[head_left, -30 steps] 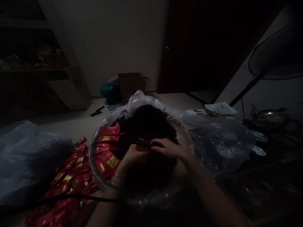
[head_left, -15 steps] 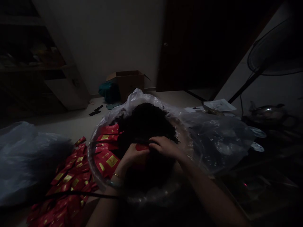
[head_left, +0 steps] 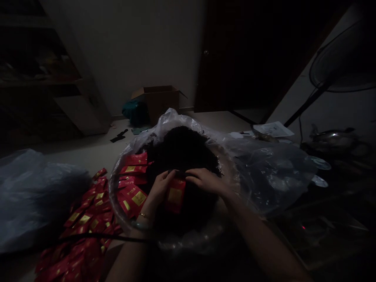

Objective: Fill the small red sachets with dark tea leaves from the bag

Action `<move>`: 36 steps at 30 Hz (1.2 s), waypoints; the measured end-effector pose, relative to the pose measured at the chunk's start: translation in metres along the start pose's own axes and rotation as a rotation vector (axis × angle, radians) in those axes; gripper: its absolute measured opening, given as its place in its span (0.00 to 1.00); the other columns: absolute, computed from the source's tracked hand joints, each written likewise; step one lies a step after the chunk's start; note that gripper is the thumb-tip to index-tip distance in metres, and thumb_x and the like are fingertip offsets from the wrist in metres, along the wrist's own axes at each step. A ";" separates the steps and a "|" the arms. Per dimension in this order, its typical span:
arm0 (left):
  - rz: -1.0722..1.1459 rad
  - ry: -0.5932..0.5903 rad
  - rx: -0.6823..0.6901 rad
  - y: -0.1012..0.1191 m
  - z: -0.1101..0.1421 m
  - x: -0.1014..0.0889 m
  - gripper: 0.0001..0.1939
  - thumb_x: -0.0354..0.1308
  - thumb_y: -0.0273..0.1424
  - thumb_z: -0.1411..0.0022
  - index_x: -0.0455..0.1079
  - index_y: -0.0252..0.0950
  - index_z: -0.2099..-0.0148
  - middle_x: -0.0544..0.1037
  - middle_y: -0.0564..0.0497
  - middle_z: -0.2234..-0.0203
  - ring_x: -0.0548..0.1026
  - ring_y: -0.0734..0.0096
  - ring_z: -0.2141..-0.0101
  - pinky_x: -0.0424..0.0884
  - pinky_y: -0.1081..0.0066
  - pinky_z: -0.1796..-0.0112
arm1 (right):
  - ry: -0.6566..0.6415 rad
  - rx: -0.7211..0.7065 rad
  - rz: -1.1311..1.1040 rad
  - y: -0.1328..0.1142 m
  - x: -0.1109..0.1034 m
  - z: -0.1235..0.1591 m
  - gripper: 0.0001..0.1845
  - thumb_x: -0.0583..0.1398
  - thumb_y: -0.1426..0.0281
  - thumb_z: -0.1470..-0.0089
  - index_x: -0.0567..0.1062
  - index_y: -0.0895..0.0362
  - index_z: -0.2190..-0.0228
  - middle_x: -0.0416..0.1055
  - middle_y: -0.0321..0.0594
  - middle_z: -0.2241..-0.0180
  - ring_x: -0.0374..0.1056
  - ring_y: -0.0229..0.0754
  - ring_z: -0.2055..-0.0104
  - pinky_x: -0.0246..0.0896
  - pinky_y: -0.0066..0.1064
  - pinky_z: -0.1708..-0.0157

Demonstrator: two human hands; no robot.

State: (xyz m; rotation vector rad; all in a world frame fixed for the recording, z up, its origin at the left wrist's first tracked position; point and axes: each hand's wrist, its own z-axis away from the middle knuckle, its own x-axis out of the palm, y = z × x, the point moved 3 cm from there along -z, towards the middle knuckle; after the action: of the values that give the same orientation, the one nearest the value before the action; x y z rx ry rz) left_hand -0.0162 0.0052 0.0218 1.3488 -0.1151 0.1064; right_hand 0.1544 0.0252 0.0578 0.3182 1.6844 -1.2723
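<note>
Left hand: the left hand [head_left: 159,188] is half closed, with its fingertips pinching the top of one sachet; a gold bracelet [head_left: 143,215] is on the wrist.
Right hand: the right hand [head_left: 204,181] is curved, with its fingers at the same top edge; I cannot tell if it grips.
Held thing: one red sachet [head_left: 175,196] with gold label hangs between the hands; its top is hidden by fingers.
Under the hands: a heap of dark dried leaves [head_left: 182,150], in a clear plastic bag [head_left: 272,172].
Left of the hands: about five red sachets [head_left: 132,184] near the hand; farther out, many more red sachets [head_left: 85,231], too overlapped to count.
Far ahead: one cardboard box [head_left: 157,101], dim.
</note>
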 end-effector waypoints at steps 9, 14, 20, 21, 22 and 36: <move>0.024 -0.046 0.025 -0.008 -0.007 0.000 0.26 0.65 0.48 0.57 0.75 0.32 0.61 0.79 0.49 0.72 0.74 0.70 0.73 0.68 0.75 0.71 | 0.072 0.000 -0.118 0.001 0.015 -0.005 0.13 0.57 0.66 0.44 0.76 0.56 0.59 0.77 0.41 0.61 0.72 0.44 0.59 0.63 0.32 0.60; -0.034 -0.155 -0.045 -0.003 0.002 0.005 0.22 0.70 0.39 0.62 0.73 0.32 0.65 0.78 0.51 0.75 0.74 0.72 0.75 0.67 0.75 0.73 | 0.177 0.019 -0.119 0.002 0.014 -0.008 0.13 0.57 0.66 0.44 0.77 0.54 0.60 0.77 0.41 0.58 0.72 0.45 0.57 0.63 0.33 0.57; -0.040 -0.311 -0.139 -0.013 0.005 0.007 0.21 0.72 0.36 0.64 0.73 0.30 0.68 0.77 0.50 0.79 0.73 0.74 0.79 0.67 0.75 0.74 | 0.188 0.117 -0.240 0.007 0.000 -0.005 0.18 0.61 0.63 0.49 0.76 0.56 0.57 0.76 0.41 0.57 0.72 0.46 0.56 0.64 0.34 0.56; -0.031 -0.306 -0.130 -0.014 0.004 0.007 0.21 0.72 0.36 0.64 0.73 0.30 0.67 0.77 0.49 0.78 0.73 0.73 0.78 0.67 0.75 0.74 | 0.190 0.133 -0.258 0.009 -0.003 -0.005 0.19 0.61 0.62 0.49 0.75 0.56 0.56 0.76 0.42 0.57 0.71 0.46 0.56 0.64 0.34 0.55; -0.024 -0.302 -0.121 -0.014 0.004 0.007 0.21 0.72 0.36 0.64 0.73 0.30 0.67 0.78 0.49 0.77 0.74 0.72 0.78 0.67 0.74 0.73 | 0.193 0.154 -0.268 0.012 -0.005 -0.004 0.21 0.61 0.61 0.49 0.75 0.57 0.55 0.75 0.43 0.56 0.71 0.47 0.55 0.64 0.35 0.55; -0.052 -0.281 -0.132 -0.009 0.006 0.011 0.19 0.72 0.33 0.66 0.72 0.31 0.71 0.76 0.51 0.80 0.72 0.75 0.80 0.65 0.76 0.76 | 0.125 0.052 -0.234 -0.003 -0.003 -0.002 0.16 0.58 0.65 0.47 0.78 0.55 0.58 0.78 0.39 0.60 0.73 0.46 0.61 0.66 0.33 0.61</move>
State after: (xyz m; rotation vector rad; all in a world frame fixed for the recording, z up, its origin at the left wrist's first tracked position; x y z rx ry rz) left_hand -0.0046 -0.0027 0.0160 1.2278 -0.3188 -0.1334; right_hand 0.1529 0.0271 0.0616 0.2405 1.8379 -1.4955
